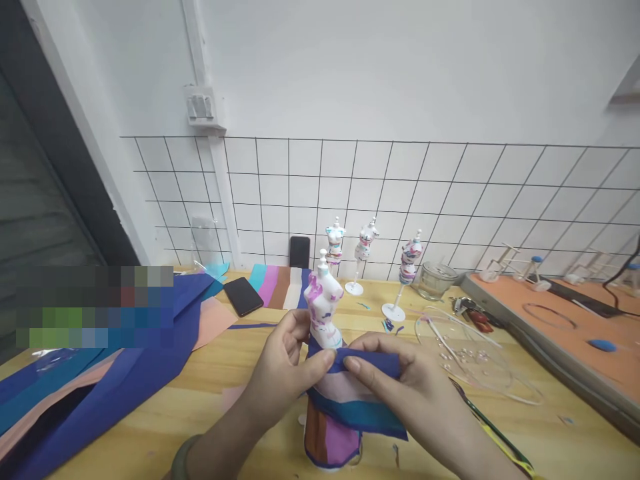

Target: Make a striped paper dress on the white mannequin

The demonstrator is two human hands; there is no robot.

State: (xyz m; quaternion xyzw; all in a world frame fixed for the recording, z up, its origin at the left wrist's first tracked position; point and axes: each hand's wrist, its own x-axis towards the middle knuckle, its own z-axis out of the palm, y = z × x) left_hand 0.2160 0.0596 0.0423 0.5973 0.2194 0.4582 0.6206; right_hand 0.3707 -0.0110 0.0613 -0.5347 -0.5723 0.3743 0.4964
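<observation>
A small white mannequin [324, 305] with pink and blue marbling stands at the centre, wearing a striped skirt of brown, pink and teal. My left hand [284, 363] pinches a dark blue fabric strip [373, 362] against the mannequin's waist. My right hand [403, 383] grips the other end of the same strip, with its fingers curled over the cloth. Both hands touch the strip just below the torso.
Three more marbled mannequins [364, 248] stand on stands behind. Blue, teal and peach fabric [125, 373] is piled at the left. A black phone [243, 296] lies on the wooden table [550, 433]; another leans on the wire grid. A glass jar [435, 280], scissors and an orange mat [565, 320] are at the right.
</observation>
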